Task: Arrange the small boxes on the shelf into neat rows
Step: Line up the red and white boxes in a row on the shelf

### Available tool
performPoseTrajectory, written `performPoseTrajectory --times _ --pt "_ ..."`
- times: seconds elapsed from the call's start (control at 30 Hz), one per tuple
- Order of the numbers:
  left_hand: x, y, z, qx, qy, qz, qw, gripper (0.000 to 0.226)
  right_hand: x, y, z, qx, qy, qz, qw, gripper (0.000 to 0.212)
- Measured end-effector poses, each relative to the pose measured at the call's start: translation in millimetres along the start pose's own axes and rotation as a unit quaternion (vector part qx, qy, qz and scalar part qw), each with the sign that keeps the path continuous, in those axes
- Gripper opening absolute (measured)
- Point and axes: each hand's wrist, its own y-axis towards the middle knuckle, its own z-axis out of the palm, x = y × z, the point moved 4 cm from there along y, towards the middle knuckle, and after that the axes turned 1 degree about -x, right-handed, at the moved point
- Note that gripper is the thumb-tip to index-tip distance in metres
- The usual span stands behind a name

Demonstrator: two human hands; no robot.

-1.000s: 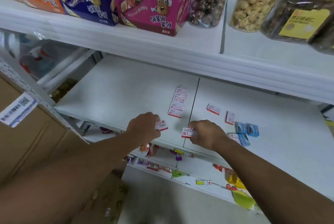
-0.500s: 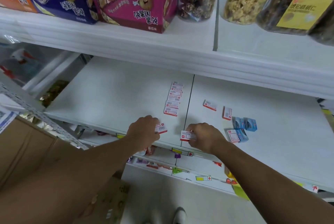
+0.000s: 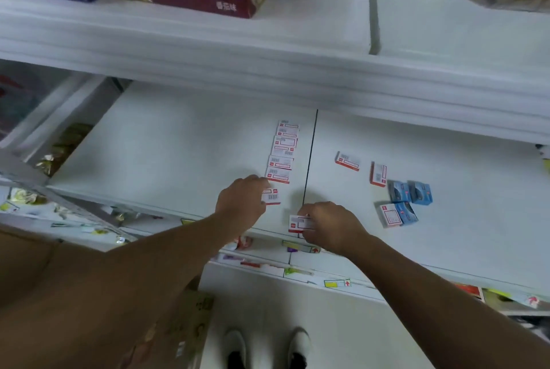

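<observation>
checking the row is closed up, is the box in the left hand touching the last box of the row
Apart. The head view shows a strip of bare shelf between the box that the left hand pinches and the last box.

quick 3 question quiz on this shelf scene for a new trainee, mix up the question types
1. True or false: the left hand holds a blue box.
2. Which lie right of the shelf seam? A) the row of red-and-white boxes B) the blue boxes C) neither
3. Fill in: the right hand grips a red-and-white box near the shelf's ____ edge.

Key
1. False: it holds a red-and-white box at the near end of the row.
2. B
3. front
</observation>
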Motion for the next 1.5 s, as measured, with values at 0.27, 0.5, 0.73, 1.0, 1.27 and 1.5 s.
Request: performPoseTrajectory --times 0.27,0.5,0.73,1.0,1.27,1.5 --pt "3 28 31 -0.001 -0.036 0.052 0.998 0.043 6 7 20 -0.028 -0.002 0.026 0.999 0.034" --pt "15 27 46 -0.010 -0.090 0.065 0.994 0.048 11 14 30 -0.047 -0.002 0.044 0.998 0.035" --pt "62 -6 36 0.004 -0.083 0.001 0.997 0.035 34 31 22 -0.072 -0.013 0.050 0.996 0.048" --pt "92 -21 34 0.021 -0.101 -0.026 0.994 0.032 50 55 35 -0.076 -0.029 0.048 0.996 0.047" --pt "76 -30 45 0.019 -0.118 -0.026 0.992 0.034 51 57 55 -0.107 -0.044 0.066 0.991 0.051" --pt "64 -40 51 -0.009 -0.192 -0.078 0.978 0.033 52 40 52 -0.137 0.016 0.105 0.985 0.047"
